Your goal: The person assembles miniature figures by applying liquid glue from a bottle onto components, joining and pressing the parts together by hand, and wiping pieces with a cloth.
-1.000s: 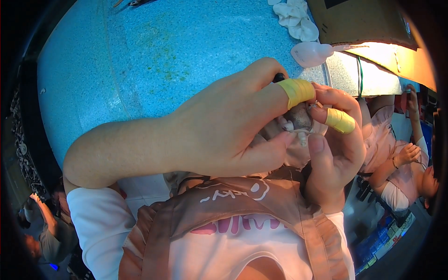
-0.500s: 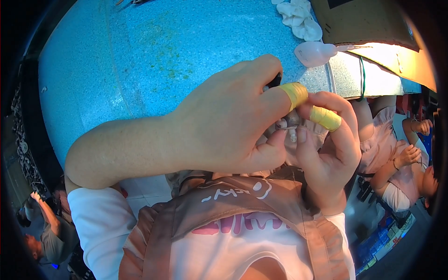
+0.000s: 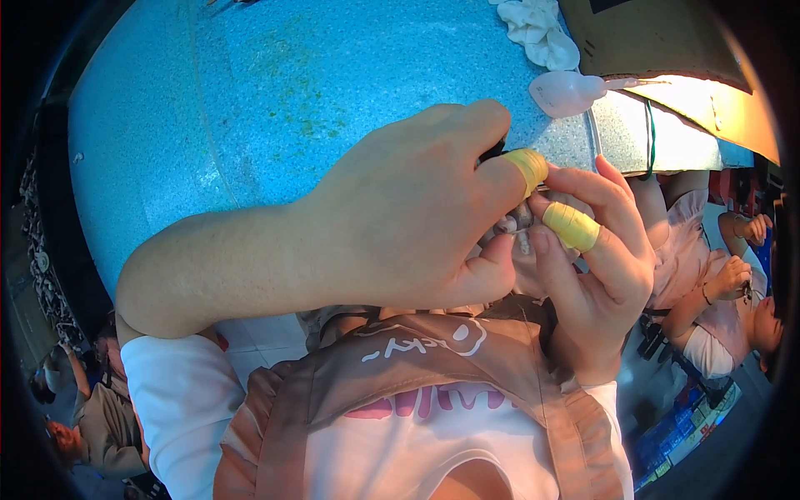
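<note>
My left hand (image 3: 408, 208) reaches in from the left, back up and fingers curled, in front of the brown apron (image 3: 425, 333). Yellow tape (image 3: 530, 169) wraps its index finger, and something dark shows between its curled fingers. My right hand (image 3: 600, 267) meets it fingertip to fingertip, its index finger also wrapped in yellow tape (image 3: 572, 227). Between the fingertips of both hands is a small whitish, knobbly piece (image 3: 524, 242). Most of it is hidden, and I cannot tell its kind. The right hand's other fingers are bent loosely outward.
A blue speckled table (image 3: 233, 100) spreads ahead. At its far right lie a translucent squeeze bottle (image 3: 567, 93) with a thin spout, crumpled white pieces (image 3: 542, 37) and a cardboard box (image 3: 658, 42). Another person (image 3: 708, 292) sits at right, one more (image 3: 108, 425) at left.
The right hand has turned slightly, its outer fingers lifting and spreading a little from the left hand. The left hand has barely moved. At left, the other person's arm has shifted.
</note>
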Available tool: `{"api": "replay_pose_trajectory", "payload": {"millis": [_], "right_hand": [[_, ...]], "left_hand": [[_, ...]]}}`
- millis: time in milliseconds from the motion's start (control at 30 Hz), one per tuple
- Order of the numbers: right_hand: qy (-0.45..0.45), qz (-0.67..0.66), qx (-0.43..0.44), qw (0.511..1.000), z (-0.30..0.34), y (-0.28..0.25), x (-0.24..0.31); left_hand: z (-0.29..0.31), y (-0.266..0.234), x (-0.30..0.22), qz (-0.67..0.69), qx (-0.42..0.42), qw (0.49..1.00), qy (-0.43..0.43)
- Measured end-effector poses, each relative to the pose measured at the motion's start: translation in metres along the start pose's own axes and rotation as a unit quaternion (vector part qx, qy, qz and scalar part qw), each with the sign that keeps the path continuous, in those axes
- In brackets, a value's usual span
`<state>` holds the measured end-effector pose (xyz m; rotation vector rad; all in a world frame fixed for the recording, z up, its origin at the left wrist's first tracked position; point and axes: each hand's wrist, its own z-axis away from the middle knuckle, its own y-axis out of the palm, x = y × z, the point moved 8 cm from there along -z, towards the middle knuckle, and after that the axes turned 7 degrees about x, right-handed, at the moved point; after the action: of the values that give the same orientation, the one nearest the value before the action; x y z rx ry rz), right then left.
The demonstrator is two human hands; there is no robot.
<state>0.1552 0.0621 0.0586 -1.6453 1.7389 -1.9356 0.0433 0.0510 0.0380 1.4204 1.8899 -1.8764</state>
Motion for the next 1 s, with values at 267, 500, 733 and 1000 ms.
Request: {"api": "replay_pose_trajectory", "payload": {"millis": [267, 500, 733, 1000], "right_hand": [[0.004, -0.011, 0.011, 1.000, -0.002, 0.000, -0.002], [-0.012, -0.092, -0.122, 0.988, 0.014, -0.016, -0.013], [-0.017, -0.084, -0.111, 0.990, 0.011, -0.009, -0.006], [0.001, -0.045, -0.101, 0.994, 0.008, -0.005, -0.004]], "left_hand": [[-0.001, -0.001, 0.001, 0.007, 0.007, 1.000, -0.012], [-0.004, -0.016, -0.002, 0.098, -0.043, 0.992, 0.064], [-0.003, -0.015, -0.003, 0.075, -0.046, 0.994, 0.070], [-0.003, -0.018, -0.003, 0.069, -0.047, 0.995, 0.052]]}}
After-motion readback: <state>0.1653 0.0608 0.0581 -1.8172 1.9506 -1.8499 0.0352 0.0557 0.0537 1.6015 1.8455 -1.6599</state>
